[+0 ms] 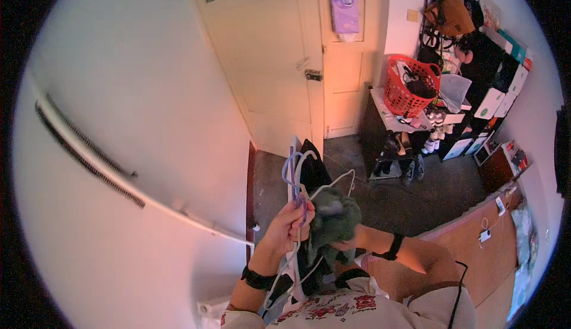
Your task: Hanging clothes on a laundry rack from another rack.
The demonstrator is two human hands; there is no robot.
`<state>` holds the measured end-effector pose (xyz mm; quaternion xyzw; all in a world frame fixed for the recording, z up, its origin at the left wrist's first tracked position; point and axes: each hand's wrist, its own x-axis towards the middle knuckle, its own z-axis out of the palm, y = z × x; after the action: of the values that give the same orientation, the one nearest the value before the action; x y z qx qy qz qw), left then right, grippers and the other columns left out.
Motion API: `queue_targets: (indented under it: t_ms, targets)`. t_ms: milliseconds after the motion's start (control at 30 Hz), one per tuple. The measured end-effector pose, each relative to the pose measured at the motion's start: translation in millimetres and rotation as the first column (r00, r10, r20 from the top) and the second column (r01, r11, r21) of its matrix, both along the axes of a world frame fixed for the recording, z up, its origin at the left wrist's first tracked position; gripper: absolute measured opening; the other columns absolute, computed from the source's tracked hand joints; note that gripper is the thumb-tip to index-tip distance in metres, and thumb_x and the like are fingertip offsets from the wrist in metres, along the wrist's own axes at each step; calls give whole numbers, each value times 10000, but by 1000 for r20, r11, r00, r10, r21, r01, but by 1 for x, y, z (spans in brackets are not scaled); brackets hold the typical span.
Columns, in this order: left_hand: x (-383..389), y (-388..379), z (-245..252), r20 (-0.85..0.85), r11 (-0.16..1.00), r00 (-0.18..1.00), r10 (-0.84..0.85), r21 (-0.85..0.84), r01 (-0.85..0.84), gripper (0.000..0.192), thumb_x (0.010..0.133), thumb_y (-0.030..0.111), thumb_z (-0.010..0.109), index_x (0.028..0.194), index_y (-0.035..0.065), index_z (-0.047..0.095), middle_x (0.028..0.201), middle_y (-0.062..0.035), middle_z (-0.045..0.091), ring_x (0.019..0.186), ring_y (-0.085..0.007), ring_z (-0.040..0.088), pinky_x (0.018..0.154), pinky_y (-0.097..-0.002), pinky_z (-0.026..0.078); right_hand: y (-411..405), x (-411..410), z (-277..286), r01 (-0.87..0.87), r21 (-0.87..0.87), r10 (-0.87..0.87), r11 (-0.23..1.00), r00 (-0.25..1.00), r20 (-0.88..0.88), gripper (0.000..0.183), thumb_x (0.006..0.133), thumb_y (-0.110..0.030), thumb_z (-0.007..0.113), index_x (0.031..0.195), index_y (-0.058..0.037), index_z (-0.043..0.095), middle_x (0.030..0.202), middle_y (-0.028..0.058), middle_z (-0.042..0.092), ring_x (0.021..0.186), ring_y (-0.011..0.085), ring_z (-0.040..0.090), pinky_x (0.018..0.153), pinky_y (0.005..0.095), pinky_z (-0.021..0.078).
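Note:
My left hand (294, 220) is closed around several clothes hangers, among them a purple one (304, 213) and white ones (294, 150); their hooks stick up above my fist. Beside it, my right hand (345, 243) holds a bunched dark green garment (334, 217) from below, its fingers partly hidden by the cloth. A white wire hanger (334, 181) rises out of the top of that garment. Black cloth (312, 164) shows behind the hangers, and more dark cloth hangs below my hands, close to my body.
A white rail (178, 213) runs along the left wall. Ahead is a cream door (276, 70). At the right, a red plastic basket (408, 88) stands on a shoe rack with shoes (401, 144) below. A wooden board surface (473, 248) lies at the lower right, bearing a cable.

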<state>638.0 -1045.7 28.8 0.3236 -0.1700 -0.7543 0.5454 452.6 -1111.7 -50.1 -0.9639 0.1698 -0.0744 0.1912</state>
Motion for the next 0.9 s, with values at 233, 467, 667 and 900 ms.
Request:
queue_targets:
  t_ms: [233,467,667,900]
  targets:
    - [-5,-151,-23,71,960,965,-251,-111,257,101,887,181,511,926,89,500,584,50,384,404,-18,286,334,-165,214,-142,10,-3,43,124,-8,991,963,-270,322,786,-307,526,735,4,592,676,207,595,621,380,589,573,444,480]
    - [-2,-275,-47,153,968,964,-218,-90,234,134,919,211,475,920,80,503,579,46,396,417,-32,303,350,-178,217,-278,7,-25,280,-137,-311,950,885,-347,296,742,-220,545,908,16,612,760,162,635,656,331,625,592,445,507]
    - [-20,-381,-61,116,904,910,-398,-118,411,88,907,159,470,943,82,490,586,28,407,424,-42,308,348,-181,215,-375,-21,-52,199,-165,-252,966,863,-437,178,764,-188,545,831,-33,603,856,172,602,688,335,620,587,430,499]
    - [-31,-489,-87,125,922,915,-382,-13,387,123,933,175,432,942,61,481,578,21,387,411,-45,276,339,-188,210,-470,-63,48,119,413,17,903,950,-312,300,862,-289,463,950,-24,573,791,201,603,798,346,602,693,407,484]
